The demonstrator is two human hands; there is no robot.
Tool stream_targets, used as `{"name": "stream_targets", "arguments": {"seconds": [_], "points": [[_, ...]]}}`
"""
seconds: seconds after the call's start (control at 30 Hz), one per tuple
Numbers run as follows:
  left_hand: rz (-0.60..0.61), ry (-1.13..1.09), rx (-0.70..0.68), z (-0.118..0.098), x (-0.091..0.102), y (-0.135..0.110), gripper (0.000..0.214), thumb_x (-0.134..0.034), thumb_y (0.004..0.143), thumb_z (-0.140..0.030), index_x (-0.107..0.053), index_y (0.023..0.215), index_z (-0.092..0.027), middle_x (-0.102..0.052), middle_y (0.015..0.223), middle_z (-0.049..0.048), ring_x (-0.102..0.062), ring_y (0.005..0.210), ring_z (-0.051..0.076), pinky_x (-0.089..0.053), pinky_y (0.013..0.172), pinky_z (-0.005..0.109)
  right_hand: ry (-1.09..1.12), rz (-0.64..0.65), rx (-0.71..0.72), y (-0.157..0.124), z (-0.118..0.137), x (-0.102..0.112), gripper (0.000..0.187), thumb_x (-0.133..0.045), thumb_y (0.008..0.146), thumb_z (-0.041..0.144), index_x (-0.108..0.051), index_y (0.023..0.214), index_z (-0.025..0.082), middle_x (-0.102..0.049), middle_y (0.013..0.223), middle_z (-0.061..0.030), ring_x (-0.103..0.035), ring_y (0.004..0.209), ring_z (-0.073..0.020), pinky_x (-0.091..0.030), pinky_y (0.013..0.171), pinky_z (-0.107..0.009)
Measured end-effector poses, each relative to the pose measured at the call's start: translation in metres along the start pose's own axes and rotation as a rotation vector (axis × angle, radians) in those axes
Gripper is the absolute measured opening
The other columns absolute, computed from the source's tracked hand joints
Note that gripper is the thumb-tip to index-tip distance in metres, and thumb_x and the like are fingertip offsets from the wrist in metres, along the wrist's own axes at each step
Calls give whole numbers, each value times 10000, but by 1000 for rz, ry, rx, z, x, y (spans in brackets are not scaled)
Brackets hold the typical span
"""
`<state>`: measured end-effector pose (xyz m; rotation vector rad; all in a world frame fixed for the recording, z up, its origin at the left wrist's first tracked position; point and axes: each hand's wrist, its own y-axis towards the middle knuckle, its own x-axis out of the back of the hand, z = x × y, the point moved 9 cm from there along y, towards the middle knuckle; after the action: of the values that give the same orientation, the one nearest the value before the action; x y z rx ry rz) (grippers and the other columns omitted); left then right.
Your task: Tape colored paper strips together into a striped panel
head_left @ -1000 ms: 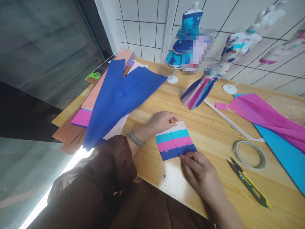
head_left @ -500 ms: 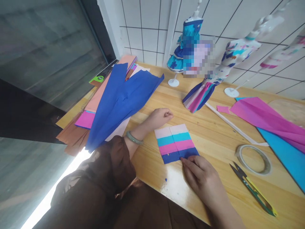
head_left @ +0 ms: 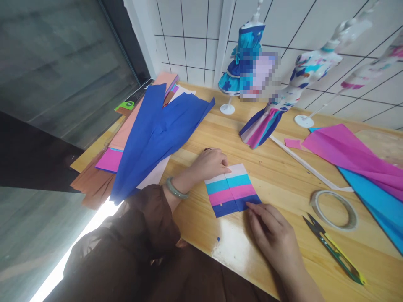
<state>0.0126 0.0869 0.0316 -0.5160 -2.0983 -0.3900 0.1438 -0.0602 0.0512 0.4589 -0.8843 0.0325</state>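
Observation:
Two striped crepe paper pieces (head_left: 231, 187) lie flat side by side on the table, with a seam between them. Their bands run pale pink, turquoise, bright pink and dark blue. My left hand (head_left: 213, 162), a green bangle at its wrist, is closed, fingers curled, its fingertips on the pale top edge near the seam. At the dark blue bottom edge, my right hand (head_left: 272, 228) is closed, thumb and index finger together at the right piece. The palm side of both hands is hidden.
Thread snips (head_left: 335, 249) and a tape roll (head_left: 335, 211) lie at the right. Beyond them are pink paper (head_left: 346, 147) and blue paper (head_left: 374, 209). A large dark blue sheet (head_left: 157, 134) covers papers at the left. Small mannequins, one in a blue dress (head_left: 231, 82), stand along the wall.
My left hand has come down and right onto the top edge of the striped paper. The right hand has shifted slightly right along the bottom edge.

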Motion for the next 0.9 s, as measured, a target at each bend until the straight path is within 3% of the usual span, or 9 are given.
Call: {"name": "stream_targets", "arguments": {"seconds": [0.23,0.6,0.77,0.9], "points": [[23,11,-32,-10,-3,-1,87,-575,704,-239,-654,699,-202,-663,804,2,-589,819,165,-418,773,287,-192,-128,-157,1,-26,11,240,-542,811,257,-612,1013,149,-629,931,-103,-560,859,-220,-464,769,-388],[71,-210,23,-6,1,-3,98,-568,716,-264,-616,723,-178,-649,723,-6,-587,699,132,-433,622,229,-221,-37,-228,9,-37,-2,284,-506,827,292,-589,1070,169,-643,870,-84,-559,789,-222,-454,724,-383],[76,-209,63,-1,-3,-2,86,-552,701,-216,-605,760,-183,-649,753,-4,-591,720,134,-449,639,229,-210,-42,-229,8,-36,-2,286,-518,822,300,-595,1062,164,-644,882,-87,-558,802,-224,-451,729,-386],[64,-204,91,3,-5,-1,214,-550,669,-162,-589,875,-205,-645,774,-24,-589,732,130,-455,666,235,-212,-65,-199,7,-33,0,256,-531,818,276,-606,1037,168,-639,900,-89,-551,814,-222,-447,728,-386]]}}
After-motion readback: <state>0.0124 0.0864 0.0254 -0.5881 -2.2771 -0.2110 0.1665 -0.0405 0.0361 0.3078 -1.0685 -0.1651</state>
